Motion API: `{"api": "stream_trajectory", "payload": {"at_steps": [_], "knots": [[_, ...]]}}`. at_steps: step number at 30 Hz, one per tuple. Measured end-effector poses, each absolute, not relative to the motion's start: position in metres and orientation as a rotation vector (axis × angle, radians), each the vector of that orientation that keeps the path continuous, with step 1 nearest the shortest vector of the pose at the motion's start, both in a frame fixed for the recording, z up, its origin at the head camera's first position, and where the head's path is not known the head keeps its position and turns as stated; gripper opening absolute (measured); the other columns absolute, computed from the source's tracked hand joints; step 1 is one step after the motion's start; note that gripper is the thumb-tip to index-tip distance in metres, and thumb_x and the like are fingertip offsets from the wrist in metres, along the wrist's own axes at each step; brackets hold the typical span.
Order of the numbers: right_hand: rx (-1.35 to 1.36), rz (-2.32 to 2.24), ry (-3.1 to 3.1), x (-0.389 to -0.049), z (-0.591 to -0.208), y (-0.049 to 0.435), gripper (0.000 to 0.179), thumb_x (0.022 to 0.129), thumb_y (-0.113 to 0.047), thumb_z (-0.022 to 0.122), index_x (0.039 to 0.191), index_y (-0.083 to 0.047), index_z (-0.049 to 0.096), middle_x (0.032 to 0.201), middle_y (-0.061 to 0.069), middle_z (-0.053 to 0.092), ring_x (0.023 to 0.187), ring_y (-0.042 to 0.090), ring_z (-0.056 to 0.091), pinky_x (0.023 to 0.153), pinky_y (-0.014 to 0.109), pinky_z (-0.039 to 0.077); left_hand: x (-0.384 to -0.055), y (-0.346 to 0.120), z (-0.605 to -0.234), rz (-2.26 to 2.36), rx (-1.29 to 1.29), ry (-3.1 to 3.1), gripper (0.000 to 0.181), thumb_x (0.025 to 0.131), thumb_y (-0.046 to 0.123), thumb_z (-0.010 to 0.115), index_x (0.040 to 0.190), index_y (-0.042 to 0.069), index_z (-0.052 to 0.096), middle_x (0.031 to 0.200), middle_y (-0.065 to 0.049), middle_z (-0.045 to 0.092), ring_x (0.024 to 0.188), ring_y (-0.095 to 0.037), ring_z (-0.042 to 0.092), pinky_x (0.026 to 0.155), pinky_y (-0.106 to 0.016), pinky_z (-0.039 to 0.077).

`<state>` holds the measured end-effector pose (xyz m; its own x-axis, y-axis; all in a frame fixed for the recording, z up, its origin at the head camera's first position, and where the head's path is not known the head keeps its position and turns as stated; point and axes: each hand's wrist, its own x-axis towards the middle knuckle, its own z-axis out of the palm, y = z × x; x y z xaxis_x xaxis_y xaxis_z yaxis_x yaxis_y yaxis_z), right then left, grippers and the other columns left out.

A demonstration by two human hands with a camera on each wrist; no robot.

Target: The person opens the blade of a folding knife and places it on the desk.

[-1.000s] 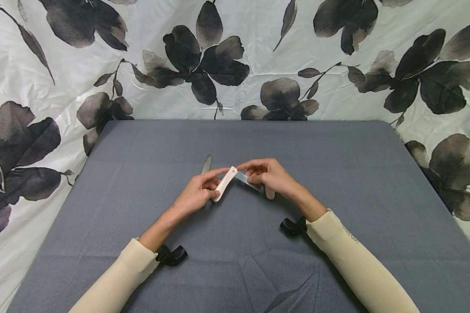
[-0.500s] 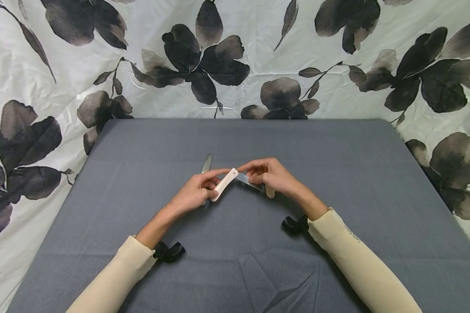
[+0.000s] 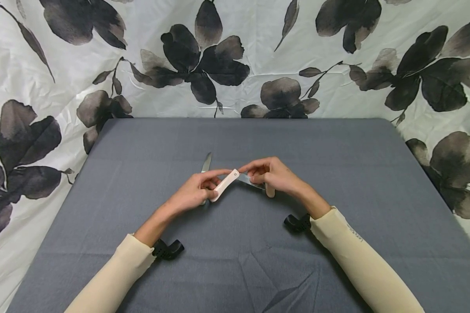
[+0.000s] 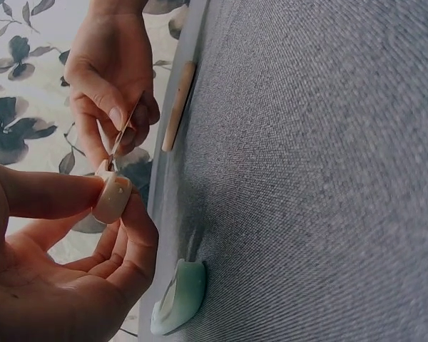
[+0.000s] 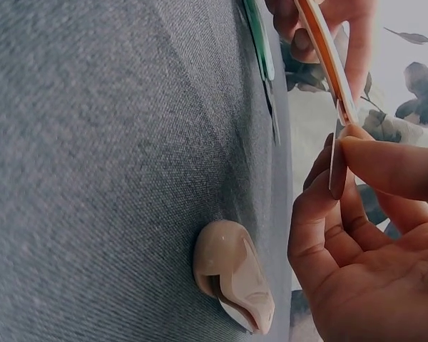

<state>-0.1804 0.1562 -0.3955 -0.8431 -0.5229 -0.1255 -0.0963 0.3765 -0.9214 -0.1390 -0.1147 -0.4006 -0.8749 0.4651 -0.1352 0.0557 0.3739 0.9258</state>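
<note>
A folding knife with a pale pink handle is held up between both hands, its blade swung out at an angle. My left hand pinches the handle between thumb and fingers, index finger stretched toward the pivot end. With thumb and fingers, my right hand pinches the flat of the blade. Behind the left hand lies a second knife with its blade out; its green handle shows in the left wrist view. A beige-handled knife lies below the right hand, partly covered in the head view.
A grey cloth covers the table, with creases near the front. Behind it hangs a white curtain with dark flowers. Black wrist cameras stick out below both sleeves.
The pink handle has tilted slightly flatter, and the angle between it and the blade looks a little wider. Both hands keep their grips and have barely shifted.
</note>
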Motion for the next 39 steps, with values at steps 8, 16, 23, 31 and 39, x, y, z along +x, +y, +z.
{"api": "stream_trajectory", "payload": {"at_steps": [8,16,23,31,39], "knots": [[-0.568,-1.433,2.242,-0.182,-0.396,0.157,0.032,0.095,0.000,0.067,0.123,-0.011,0.077,0.101,0.013,0.071,0.083,0.019,0.064,0.078,0.034,0.055,-0.141,-0.118,-0.401,1.478,0.469,2.252,0.069,0.083,-0.005,0.061,0.147,0.021,0.061,0.111,-0.019,0.071,0.084,-0.016,0.064,0.072,-0.029,0.049],[-0.586,-1.398,2.241,-0.183,-0.398,0.159,0.031,0.095,0.000,0.066,0.123,-0.008,0.077,0.106,0.014,0.075,0.083,0.017,0.066,0.078,0.032,0.056,-0.140,-0.119,-0.400,1.453,0.535,2.225,0.067,0.084,-0.006,0.060,0.149,0.013,0.059,0.106,-0.021,0.070,0.081,-0.015,0.061,0.068,-0.026,0.048],[-0.594,-1.374,2.245,-0.181,-0.398,0.160,0.031,0.095,0.001,0.066,0.122,-0.008,0.077,0.114,0.014,0.077,0.090,0.017,0.069,0.081,0.029,0.057,-0.139,-0.119,-0.402,1.454,0.571,2.190,0.068,0.085,-0.006,0.060,0.150,0.014,0.058,0.107,-0.023,0.070,0.081,-0.014,0.062,0.069,-0.027,0.048],[-0.594,-1.366,2.233,-0.182,-0.398,0.163,0.030,0.096,0.000,0.066,0.122,-0.010,0.078,0.125,0.015,0.075,0.106,0.027,0.072,0.086,0.028,0.058,-0.139,-0.123,-0.402,1.439,0.619,2.151,0.069,0.084,-0.006,0.059,0.150,0.018,0.058,0.107,-0.020,0.071,0.083,-0.016,0.062,0.068,-0.025,0.048],[-0.674,-1.352,2.248,-0.179,-0.396,0.162,0.029,0.096,0.001,0.066,0.119,-0.010,0.079,0.123,0.012,0.076,0.105,0.027,0.071,0.087,0.028,0.058,-0.138,-0.127,-0.403,1.401,0.643,2.149,0.069,0.085,-0.006,0.059,0.150,0.016,0.057,0.107,-0.021,0.070,0.082,-0.016,0.062,0.071,-0.028,0.049]]}}
